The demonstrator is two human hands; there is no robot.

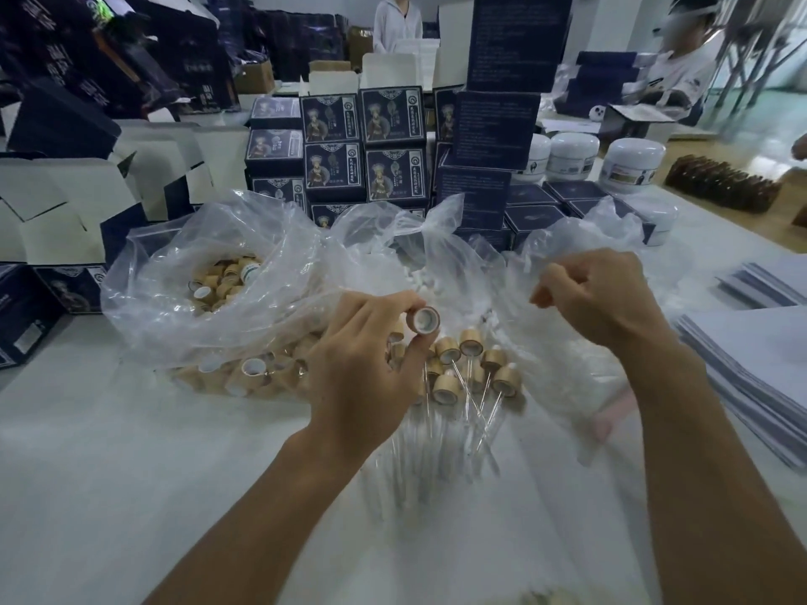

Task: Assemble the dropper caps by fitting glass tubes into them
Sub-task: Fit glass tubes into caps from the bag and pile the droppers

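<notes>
Fingers of left hand [367, 369] pinch dropper cap [426, 320].

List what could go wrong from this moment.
1. The left hand pinches a cap by its rim only; pushing a tube in could twist it out of that grip.
2. Finished droppers lie in a loose pile under both hands; a dropped cap or a wrist could snap their thin tubes.
3. The right hand looks closed on a tube too faint to confirm.
</notes>
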